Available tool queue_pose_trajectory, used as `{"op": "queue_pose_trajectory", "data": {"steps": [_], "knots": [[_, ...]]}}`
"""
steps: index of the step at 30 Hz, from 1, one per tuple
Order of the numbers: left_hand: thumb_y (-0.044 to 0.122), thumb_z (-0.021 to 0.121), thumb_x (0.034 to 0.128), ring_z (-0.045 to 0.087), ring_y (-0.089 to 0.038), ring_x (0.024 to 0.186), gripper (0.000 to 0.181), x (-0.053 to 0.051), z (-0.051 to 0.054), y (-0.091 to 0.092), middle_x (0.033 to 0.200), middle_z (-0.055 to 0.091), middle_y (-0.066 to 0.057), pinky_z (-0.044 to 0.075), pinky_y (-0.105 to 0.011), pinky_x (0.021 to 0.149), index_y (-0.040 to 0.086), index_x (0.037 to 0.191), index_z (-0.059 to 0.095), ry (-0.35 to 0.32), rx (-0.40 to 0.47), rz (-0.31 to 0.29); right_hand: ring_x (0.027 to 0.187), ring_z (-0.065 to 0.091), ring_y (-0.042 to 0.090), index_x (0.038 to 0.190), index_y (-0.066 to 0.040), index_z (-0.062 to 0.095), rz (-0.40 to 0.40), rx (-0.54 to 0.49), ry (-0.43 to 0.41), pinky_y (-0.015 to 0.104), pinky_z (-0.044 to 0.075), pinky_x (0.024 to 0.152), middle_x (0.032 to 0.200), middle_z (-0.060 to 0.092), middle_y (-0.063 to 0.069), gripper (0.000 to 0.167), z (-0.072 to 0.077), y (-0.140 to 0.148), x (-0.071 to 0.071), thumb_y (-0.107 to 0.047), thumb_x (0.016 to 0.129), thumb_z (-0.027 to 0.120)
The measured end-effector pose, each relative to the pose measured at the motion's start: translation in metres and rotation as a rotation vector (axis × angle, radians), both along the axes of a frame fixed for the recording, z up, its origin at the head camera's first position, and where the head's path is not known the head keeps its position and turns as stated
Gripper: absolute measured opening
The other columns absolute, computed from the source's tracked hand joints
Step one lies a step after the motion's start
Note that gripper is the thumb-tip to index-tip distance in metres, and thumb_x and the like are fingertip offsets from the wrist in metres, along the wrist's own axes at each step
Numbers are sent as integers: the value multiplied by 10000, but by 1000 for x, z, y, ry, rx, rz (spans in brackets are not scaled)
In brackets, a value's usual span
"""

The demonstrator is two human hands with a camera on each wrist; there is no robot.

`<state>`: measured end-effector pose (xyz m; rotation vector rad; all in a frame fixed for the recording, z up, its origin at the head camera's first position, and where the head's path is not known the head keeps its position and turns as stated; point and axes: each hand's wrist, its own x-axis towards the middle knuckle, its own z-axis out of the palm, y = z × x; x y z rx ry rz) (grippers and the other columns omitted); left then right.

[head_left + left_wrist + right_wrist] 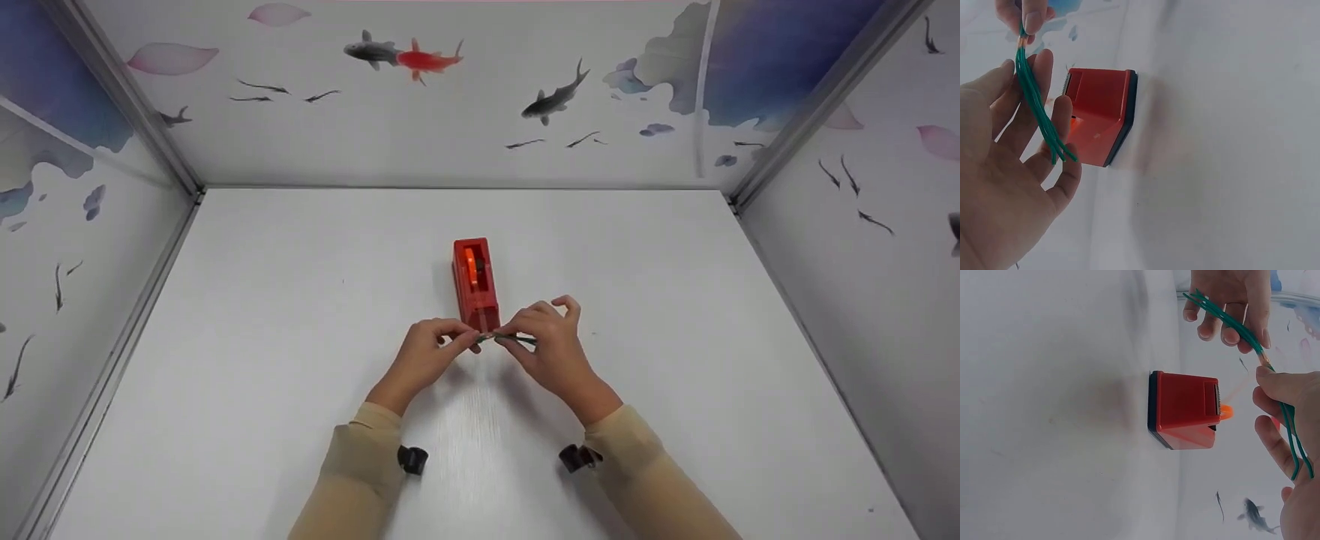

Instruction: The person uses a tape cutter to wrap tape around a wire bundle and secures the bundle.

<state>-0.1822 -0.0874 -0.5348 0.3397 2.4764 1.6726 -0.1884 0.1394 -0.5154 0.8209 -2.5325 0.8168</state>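
Note:
A bundle of thin green wires (pixel 1036 101) with a short copper-toned band (pixel 1022 42) stretches between the two hands. My right hand (pixel 551 345) pinches it beside the band, between thumb and forefinger; some strands (pixel 1292 444) run back along the palm. On the other side of the band, my left hand (pixel 427 352) has the bundle between its thumb and fingers, and the loose ends lie across its fingers. Just beyond both hands stands a red tape dispenser (pixel 461 292) with an orange wheel (pixel 471 266) inside. Its toothed cutting edge (pixel 1218 399) faces the hands.
A white tabletop (pixel 300 285) lies under the hands. Printed panels border it at the back (pixel 450 142) and both sides. Small black devices (pixel 412 460) sit at the wrists, beside the beige sleeves.

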Motion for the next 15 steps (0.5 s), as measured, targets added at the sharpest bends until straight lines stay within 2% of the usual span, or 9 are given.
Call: {"op": "queue_pose_trajectory", "data": {"steps": [7, 15], "knots": [[344, 682, 1005, 598, -166, 1007, 132, -1, 0, 0, 900, 759, 95, 445, -394, 958, 252, 1016, 777, -40, -5, -10, 910, 616, 130, 958, -235, 825, 18, 1, 21, 587, 238, 1018, 862, 767, -96, 71, -1, 2, -1, -211, 892, 831], [291, 687, 1006, 595, -169, 1013, 84, 0, 2, -1, 925, 750, 91, 457, -384, 941, 257, 1013, 764, -64, -9, -13, 922, 614, 133, 996, -234, 840, 7, -1, -21, 592, 233, 1036, 864, 771, -74, 111, -2, 0, 1, -221, 886, 836]]}}
